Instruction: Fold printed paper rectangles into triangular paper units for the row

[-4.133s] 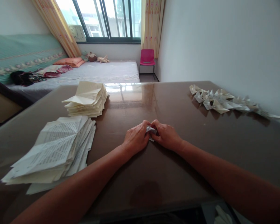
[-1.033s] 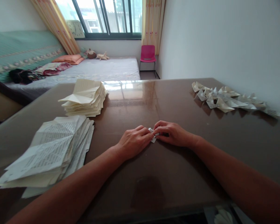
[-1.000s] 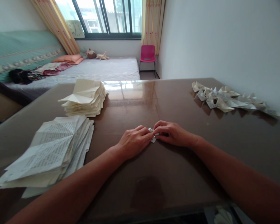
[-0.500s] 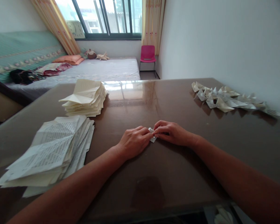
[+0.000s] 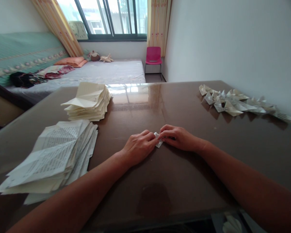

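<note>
A small folded piece of paper point(image 5: 158, 145), pale with faint print, lies between my hands at the middle of the brown table point(image 5: 126, 194). My left hand point(image 5: 141, 146) closes on its left side, fingers bent together. From the right, my right hand point(image 5: 174, 137) pinches it with thumb and fingertips. The fingertips of both hands nearly meet and cover most of the paper, so its exact folded shape is hidden.
On the left lie a stack of written sheets point(image 5: 50, 155) and, behind it, a stack of cream sheets point(image 5: 87, 102). Several folded paper shapes point(image 5: 232, 102) stand at the far right. Beyond the table are a bed point(image 5: 116, 71) and a pink chair point(image 5: 153, 55).
Hardly anything differs. Both hands stay on the small folded paper, with only a very slight shift of the right fingers.
</note>
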Tool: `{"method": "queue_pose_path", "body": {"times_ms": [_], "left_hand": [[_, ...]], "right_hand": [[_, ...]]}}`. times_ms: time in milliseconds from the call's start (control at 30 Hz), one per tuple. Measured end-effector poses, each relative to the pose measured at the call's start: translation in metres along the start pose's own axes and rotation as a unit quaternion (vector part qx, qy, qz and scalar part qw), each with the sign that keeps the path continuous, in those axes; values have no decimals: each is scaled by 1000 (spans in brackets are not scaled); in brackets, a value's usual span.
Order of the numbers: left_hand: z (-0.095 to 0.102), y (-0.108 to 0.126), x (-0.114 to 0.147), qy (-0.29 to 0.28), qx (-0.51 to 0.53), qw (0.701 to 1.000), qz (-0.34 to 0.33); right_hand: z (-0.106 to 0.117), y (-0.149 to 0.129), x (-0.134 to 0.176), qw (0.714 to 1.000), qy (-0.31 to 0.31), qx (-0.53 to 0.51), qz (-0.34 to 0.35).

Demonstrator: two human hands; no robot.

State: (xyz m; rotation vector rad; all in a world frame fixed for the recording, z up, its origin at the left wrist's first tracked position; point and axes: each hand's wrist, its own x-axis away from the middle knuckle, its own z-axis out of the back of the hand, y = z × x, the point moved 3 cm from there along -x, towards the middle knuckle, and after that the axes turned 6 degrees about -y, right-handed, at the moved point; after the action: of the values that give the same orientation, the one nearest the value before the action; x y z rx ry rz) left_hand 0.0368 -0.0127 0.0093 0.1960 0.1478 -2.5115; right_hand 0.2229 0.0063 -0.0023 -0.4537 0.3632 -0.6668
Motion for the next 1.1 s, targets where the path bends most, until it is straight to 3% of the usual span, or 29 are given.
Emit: {"method": "queue_pose_path", "body": {"times_ms": [1100], "left_hand": [[-6, 0, -3, 4, 20, 1000, -2]], "right_hand": [[1, -3, 1, 1000, 1, 9, -9]]}}
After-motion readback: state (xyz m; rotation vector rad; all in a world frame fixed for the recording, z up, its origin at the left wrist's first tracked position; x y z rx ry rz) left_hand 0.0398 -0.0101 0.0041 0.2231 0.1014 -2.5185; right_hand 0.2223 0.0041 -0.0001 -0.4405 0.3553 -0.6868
